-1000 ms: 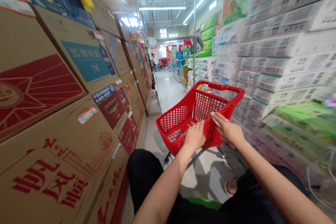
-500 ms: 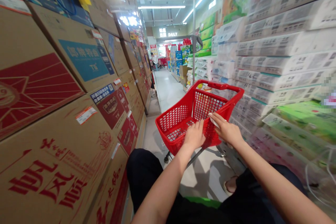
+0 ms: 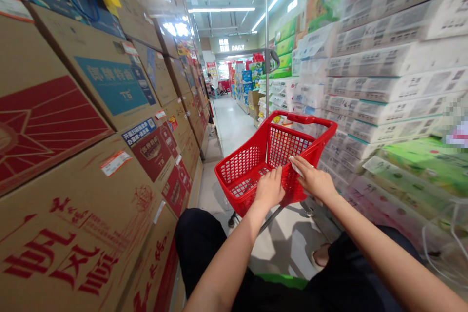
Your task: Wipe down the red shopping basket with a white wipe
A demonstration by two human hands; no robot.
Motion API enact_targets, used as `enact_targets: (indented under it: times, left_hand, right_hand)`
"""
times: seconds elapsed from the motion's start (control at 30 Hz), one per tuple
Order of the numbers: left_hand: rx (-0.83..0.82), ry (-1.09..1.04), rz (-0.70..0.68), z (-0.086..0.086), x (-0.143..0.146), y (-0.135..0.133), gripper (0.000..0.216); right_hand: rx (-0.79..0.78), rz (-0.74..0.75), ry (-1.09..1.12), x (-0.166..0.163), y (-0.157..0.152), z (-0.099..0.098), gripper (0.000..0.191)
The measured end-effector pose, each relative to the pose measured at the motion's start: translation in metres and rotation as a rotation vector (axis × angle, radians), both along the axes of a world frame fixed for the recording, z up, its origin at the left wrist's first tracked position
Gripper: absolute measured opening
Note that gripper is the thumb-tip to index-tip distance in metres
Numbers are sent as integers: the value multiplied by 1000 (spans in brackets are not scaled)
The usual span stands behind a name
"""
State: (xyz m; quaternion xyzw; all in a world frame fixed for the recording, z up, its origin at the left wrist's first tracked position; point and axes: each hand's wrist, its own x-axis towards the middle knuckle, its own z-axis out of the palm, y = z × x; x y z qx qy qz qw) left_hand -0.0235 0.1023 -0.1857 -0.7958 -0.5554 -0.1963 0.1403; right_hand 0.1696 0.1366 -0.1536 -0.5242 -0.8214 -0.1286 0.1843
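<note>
Pale shop floor (image 3: pixel 236 129), cartons (image 3: pixel 69 226) stacked left, wrapped packs (image 3: pixel 369 92) piled right. I note 1 red cart (image 3: pixel 263 141) ahead of the knees (image 3: pixel 200 229). My left grip (image 3: pixel 269 187) is closed over its near rim (image 3: pixel 244 197); just beside, my right grip (image 3: pixel 312 179) pinches a white cloth (image 3: pixel 295 164) against it.

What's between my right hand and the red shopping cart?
In the head view, a white cloth or tissue lies between your right hand and the red shopping cart.
</note>
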Motion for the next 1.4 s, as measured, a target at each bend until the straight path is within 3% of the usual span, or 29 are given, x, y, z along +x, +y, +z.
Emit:
enact_targets:
  times: [0.17,0.33,0.5,0.67,0.77,0.9,1.0,1.23,1.4]
  left_hand:
    - [-17,14,5,2,1,0,69]
    - [-49,30,12,15,-2,-6,57]
    - [-192,8,185,25,-20,-20,36]
    - [-284,25,247,26,-33,-26,43]
    - [-293,28,247,26,-34,-24,44]
    - [-272,24,236,23,-37,-20,43]
    - [-265,21,243,21,-38,-18,43]
    - [-255,27,226,20,-38,-19,43]
    - [-264,21,229,20,-37,-20,42]
  right_hand:
    - [0,27,-17,-4,-8,-7,75]
    - [2,26,-15,-2,-7,-8,77]
    - [-1,3,17,-4,-5,-13,80]
    - [-10,84,72,-19,-17,-24,79]
    - [-33,134,51,-18,-17,-20,78]
    - [-39,38,39,-3,-1,-6,75]
    - [-23,-10,64,-5,2,-7,74]
    - [-61,187,52,-36,-27,-27,78]
    - [-52,61,41,-13,-9,-9,72]
